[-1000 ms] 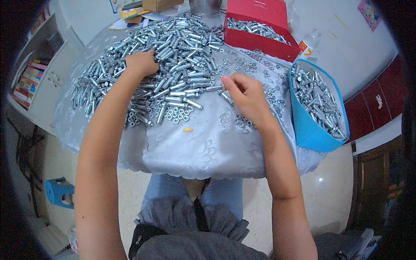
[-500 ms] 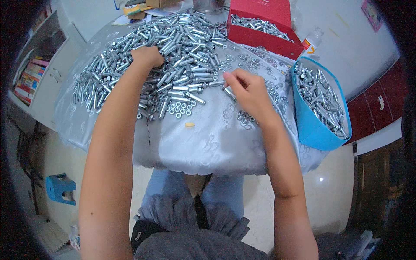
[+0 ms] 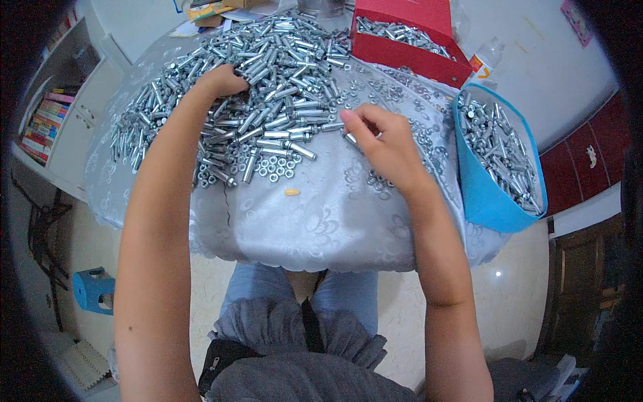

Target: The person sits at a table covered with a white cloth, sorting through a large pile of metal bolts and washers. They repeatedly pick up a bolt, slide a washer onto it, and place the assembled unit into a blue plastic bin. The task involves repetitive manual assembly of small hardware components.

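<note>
A large heap of silvery expansion bolts [image 3: 274, 67] covers the far left of the table. My left hand [image 3: 223, 82] reaches into the middle of it, its fingers curled downward among the bolts; whatever they grip is hidden. To the right of the heap, my right hand [image 3: 388, 141] is closed with thumb and forefinger together. The end of one expansion bolt [image 3: 351, 140] shows beneath these fingers, and the rest of it is covered by the hand. Loose nuts [image 3: 276, 167] lie at the heap's near edge, and more washers and nuts [image 3: 376, 179] lie beside my right wrist.
A blue fabric bin [image 3: 487, 201] full of bolts stands at the right table edge. Behind it are a red box [image 3: 408, 63] of bolts and a plastic bottle [image 3: 485, 59]. A small yellow piece [image 3: 292, 192] lies on the silvery tablecloth [image 3: 321, 234]. A blue stool [image 3: 94, 291] stands lower left.
My left hand has shifted slightly left and away from me within the heap. My right hand stays in nearly the same place, still holding the bolt.
</note>
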A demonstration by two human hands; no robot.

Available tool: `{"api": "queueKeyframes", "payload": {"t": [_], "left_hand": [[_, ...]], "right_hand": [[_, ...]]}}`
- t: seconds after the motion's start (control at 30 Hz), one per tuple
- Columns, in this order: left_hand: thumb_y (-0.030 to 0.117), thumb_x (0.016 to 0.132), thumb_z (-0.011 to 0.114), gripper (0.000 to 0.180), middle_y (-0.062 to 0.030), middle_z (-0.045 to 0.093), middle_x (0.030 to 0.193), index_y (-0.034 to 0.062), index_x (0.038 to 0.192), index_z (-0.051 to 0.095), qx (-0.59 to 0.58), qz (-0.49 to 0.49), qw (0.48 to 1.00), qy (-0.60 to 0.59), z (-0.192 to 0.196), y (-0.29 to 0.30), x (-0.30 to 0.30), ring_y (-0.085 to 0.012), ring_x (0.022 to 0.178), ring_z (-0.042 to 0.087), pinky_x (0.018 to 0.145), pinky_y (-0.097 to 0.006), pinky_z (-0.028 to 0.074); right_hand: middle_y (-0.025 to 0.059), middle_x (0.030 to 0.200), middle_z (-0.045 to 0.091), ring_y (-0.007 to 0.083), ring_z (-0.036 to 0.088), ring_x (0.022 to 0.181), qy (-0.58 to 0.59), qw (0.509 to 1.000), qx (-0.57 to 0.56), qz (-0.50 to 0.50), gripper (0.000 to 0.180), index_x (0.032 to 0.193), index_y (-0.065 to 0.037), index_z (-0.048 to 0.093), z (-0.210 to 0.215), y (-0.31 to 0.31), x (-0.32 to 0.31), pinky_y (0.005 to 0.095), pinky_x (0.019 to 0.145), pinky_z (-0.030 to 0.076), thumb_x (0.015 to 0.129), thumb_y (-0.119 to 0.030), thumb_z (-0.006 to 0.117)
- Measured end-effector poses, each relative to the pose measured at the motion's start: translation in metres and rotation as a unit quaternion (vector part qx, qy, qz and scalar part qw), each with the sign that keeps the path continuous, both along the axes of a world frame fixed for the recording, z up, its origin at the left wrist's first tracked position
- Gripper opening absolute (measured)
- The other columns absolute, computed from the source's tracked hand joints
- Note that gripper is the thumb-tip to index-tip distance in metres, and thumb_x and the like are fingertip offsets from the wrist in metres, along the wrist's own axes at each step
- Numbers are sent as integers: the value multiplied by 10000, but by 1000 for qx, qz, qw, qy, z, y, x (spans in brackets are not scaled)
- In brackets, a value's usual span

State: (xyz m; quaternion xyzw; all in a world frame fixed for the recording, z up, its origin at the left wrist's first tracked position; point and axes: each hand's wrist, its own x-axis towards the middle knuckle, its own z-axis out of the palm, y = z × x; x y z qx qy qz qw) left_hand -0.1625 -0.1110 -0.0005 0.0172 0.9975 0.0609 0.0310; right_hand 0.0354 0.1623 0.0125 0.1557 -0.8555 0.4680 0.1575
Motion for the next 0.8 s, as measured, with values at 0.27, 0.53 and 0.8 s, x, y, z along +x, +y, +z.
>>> {"api": "queueKeyframes", "payload": {"t": [0.27,0.53,0.8], "left_hand": [[511,525,664,879,-199,469,1186,-48,1170,455,58,10,985,-164,22,-9,-5,-307,1048,482,893,-360,375],[584,660,585,685,-169,537,1095,7,1029,584,148,-68,980,-117,22,-24,4,-278,1018,493,890,-370,359],[385,821,434,537,-154,479,1115,74,1257,391,290,-120,927,-206,36,-44,8,-193,825,422,736,-349,353]], "right_hand": [[107,536,503,158,444,465,31,999,-26,-15,248,710,-3,578,1,1,-2,298,465,350,814,-227,556],[106,544,501,149,429,471,19,1000,-5,-14,260,706,4,573,1,0,-2,290,472,353,818,-230,553],[44,525,480,87,403,481,24,998,-30,-41,244,691,-4,578,2,3,-1,251,458,325,820,-211,556]]}}
